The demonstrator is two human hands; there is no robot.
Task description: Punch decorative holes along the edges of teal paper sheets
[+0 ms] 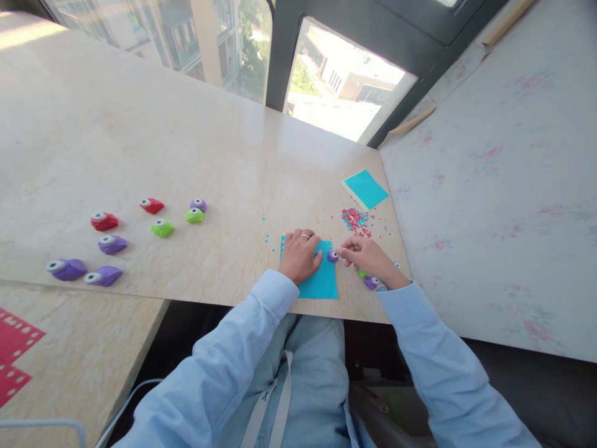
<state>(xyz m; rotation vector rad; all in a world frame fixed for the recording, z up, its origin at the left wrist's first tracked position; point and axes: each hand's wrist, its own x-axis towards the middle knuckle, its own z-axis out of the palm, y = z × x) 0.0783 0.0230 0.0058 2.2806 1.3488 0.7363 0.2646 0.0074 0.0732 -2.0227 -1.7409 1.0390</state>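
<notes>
A blue square of paper (321, 287) lies on the table in front of me, with small holes along its top left edge. My left hand (300, 252), a ring on one finger, rests over the paper and presses it down with the fingers laid on it. At the paper's right edge sits a small purple craft punch (332, 256). My right hand (361, 254) has its thumb and fingertips pinched together at the side of this punch. Partly under the right hand and wrist are another purple punch (372, 283) and a green punch (362, 273).
Red and blue paper bits (355, 221) lie heaped beyond my right hand, near a stack of blue paper (367, 189). Several punches, including a red one (104, 221), stand at left. Red punched sheets (16, 336) lie lower left. A flowered panel (504, 186) borders the right.
</notes>
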